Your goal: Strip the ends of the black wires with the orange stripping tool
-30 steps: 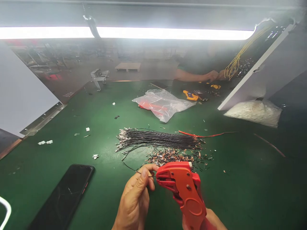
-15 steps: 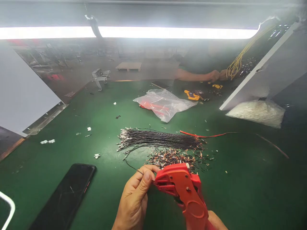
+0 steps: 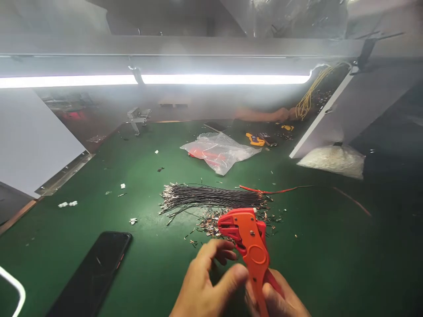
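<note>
My right hand (image 3: 280, 293) is wrapped round the lower handles of a red and orange wire stripper (image 3: 253, 246), its jaws pointing left. Just left of the tool is my left hand (image 3: 211, 277), thumb and fingers apart and curved, with nothing seen between them. The thumb tip comes close to the stripper's handle; I cannot tell whether they touch. Behind the tool lies a bundle of black wires (image 3: 211, 196) with metal terminals at the left ends. A heap of short wire offcuts (image 3: 209, 222) lies in front of the bundle, partly hidden by the stripper.
A black phone (image 3: 92, 273) lies at the left front. Farther back are a clear plastic bag (image 3: 221, 149) with something red inside, a yellow tool (image 3: 255, 139) and a red strip (image 3: 280, 191). A bag of pale pieces (image 3: 333, 163) sits at right. Another person's arm (image 3: 261, 115) shows behind.
The black wire between my left fingers and the stripper's jaws is gone from there. My left hand has opened and shifted right and down. The stripper appears a little higher, and the view has tilted up.
</note>
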`<action>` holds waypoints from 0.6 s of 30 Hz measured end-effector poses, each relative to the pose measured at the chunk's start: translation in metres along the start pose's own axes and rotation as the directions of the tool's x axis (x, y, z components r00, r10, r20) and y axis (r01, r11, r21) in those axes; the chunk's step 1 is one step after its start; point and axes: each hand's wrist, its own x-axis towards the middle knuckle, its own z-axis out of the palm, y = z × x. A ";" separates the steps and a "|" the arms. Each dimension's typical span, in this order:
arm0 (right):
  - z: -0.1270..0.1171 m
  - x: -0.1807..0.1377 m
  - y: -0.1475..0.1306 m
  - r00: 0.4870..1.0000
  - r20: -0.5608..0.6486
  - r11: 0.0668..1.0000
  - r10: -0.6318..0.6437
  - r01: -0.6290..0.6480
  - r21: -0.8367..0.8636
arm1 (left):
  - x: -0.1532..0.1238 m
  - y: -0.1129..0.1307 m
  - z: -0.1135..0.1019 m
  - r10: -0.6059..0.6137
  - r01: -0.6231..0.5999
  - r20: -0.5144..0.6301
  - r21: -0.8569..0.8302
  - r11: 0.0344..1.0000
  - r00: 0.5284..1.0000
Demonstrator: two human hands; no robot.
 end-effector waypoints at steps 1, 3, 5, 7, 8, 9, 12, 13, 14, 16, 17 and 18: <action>0.000 0.000 0.001 1.000 -0.020 1.000 -0.007 0.007 0.013 | -0.004 0.000 0.007 -0.007 0.008 -0.022 0.037 0.999 1.000; 0.001 0.001 0.003 0.995 -0.091 0.999 -0.032 0.033 0.010 | -0.010 0.001 0.021 -0.012 0.019 -0.094 0.072 0.997 0.996; 0.002 0.001 0.003 0.982 -0.175 0.998 -0.067 0.068 -0.001 | -0.013 0.003 0.033 0.003 0.012 -0.153 0.094 0.996 0.988; 0.003 0.002 0.003 0.965 -0.247 0.996 -0.083 0.085 -0.005 | -0.013 0.003 0.043 -0.005 0.024 -0.173 0.108 0.994 0.985; 0.003 0.002 0.002 0.957 -0.277 0.996 -0.091 0.090 -0.015 | -0.013 0.003 0.047 -0.021 0.042 -0.170 0.118 0.992 0.985; 0.003 0.002 0.001 0.950 -0.297 0.995 -0.099 0.093 -0.033 | -0.012 0.002 0.051 -0.035 0.057 -0.163 0.134 0.989 0.986; 0.003 0.003 -0.005 0.947 -0.287 0.989 -0.145 0.127 -0.081 | -0.009 -0.006 0.065 -0.003 0.044 -0.188 0.214 0.976 0.982; 0.002 0.003 -0.008 0.955 -0.253 0.987 -0.158 0.142 -0.080 | -0.008 -0.009 0.069 0.030 0.023 -0.220 0.235 0.972 0.975; 0.001 0.004 -0.011 0.964 -0.212 0.986 -0.162 0.149 -0.075 | -0.008 -0.012 0.073 0.063 0.000 -0.250 0.245 0.970 0.966; 0.000 0.005 -0.016 0.978 -0.140 0.986 -0.154 0.142 -0.091 | -0.007 -0.016 0.075 0.109 -0.047 -0.273 0.224 0.974 0.956; -0.001 0.006 -0.018 0.982 -0.118 0.984 -0.151 0.138 -0.113 | -0.007 -0.016 0.073 0.129 -0.077 -0.262 0.202 0.976 0.956; -0.001 0.006 -0.018 0.983 -0.103 0.982 -0.150 0.135 -0.135 | -0.007 -0.015 0.068 0.158 -0.113 -0.253 0.182 0.977 0.955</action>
